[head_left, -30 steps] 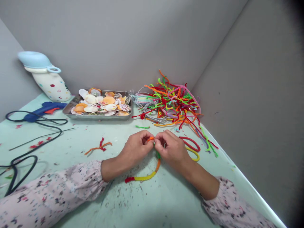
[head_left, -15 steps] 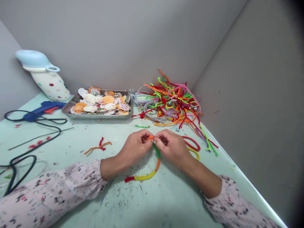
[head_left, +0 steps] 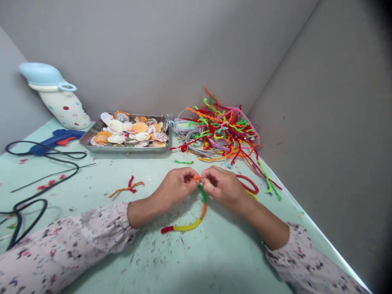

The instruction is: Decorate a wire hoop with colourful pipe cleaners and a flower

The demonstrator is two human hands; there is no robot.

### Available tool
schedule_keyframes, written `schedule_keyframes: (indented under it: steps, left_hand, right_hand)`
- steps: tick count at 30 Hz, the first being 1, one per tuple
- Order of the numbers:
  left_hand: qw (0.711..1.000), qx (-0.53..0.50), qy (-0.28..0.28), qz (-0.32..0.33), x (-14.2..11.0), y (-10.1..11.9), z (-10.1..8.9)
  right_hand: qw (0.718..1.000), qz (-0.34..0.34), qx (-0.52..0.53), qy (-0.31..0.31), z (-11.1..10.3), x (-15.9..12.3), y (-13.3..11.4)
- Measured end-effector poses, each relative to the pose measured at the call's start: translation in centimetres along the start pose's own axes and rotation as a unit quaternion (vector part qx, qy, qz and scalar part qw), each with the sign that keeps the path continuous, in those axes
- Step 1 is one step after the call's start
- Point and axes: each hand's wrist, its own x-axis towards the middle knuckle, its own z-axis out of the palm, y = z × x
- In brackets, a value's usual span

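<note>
My left hand (head_left: 175, 188) and my right hand (head_left: 223, 187) meet fingertip to fingertip over the pale green table (head_left: 92, 183). Both are closed in a pinch on the orange end of a striped pipe-cleaner strand (head_left: 196, 218). The strand curves down from my fingers in green, orange, yellow and red bands and lies on the table between my forearms. A red pipe-cleaner loop (head_left: 249, 185) lies just right of my right hand, with a yellow piece partly hidden under my wrist.
A tangled pile of coloured pipe cleaners (head_left: 222, 130) fills the far right corner. A metal tray of seashells (head_left: 130, 134) stands behind my hands. At left lie a blue glue gun (head_left: 53, 141), its black cord (head_left: 36, 196) and a tilted white jug (head_left: 58, 100). Small scraps (head_left: 127, 188) dot the table.
My hands have stayed pinched together on the strand's end. My right forearm has drawn slightly closer to my body and now covers more of the yellow piece.
</note>
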Motion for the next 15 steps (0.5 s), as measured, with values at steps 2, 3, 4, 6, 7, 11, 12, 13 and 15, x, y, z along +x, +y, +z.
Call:
schedule_keyframes:
  steps: [2,3,4,6,7,11,12,13,15]
  left_hand:
    - [1.0,0.0,-0.021,-0.014,-0.05,0.11,-0.1]
    - [0.999,-0.002,-0.03,-0.02,-0.07,0.13,-0.16]
    - [0.999,-0.004,-0.038,-0.026,-0.08,0.13,-0.22]
    - [0.998,-0.008,-0.054,-0.036,-0.05,0.09,-0.33]
    - [0.997,-0.01,-0.061,-0.04,-0.02,0.04,-0.38]
    - [0.996,-0.055,-0.064,-0.043,0.17,-0.24,-0.46]
    - [0.994,-0.077,-0.059,-0.041,0.19,-0.31,-0.45]
    - [0.993,-0.098,-0.053,-0.04,0.2,-0.36,-0.44]
    - [0.99,-0.13,-0.04,-0.042,0.18,-0.37,-0.42]
  right_hand:
    - [1.0,-0.001,0.011,-0.013,-0.08,-0.03,0.24]
    - [1.0,0.002,0.017,-0.02,-0.12,-0.07,0.34]
    - [0.999,0.005,0.022,-0.026,-0.15,-0.12,0.42]
    - [0.998,0.013,0.038,-0.038,-0.21,-0.22,0.53]
    - [0.998,0.02,0.049,-0.044,-0.23,-0.26,0.55]
    - [0.99,0.062,0.115,-0.055,-0.27,-0.28,0.42]
    - [0.986,0.074,0.137,-0.055,-0.28,-0.26,0.36]
    - [0.982,0.087,0.16,-0.051,-0.3,-0.24,0.3]
    - [0.972,0.113,0.205,-0.036,-0.34,-0.19,0.21]
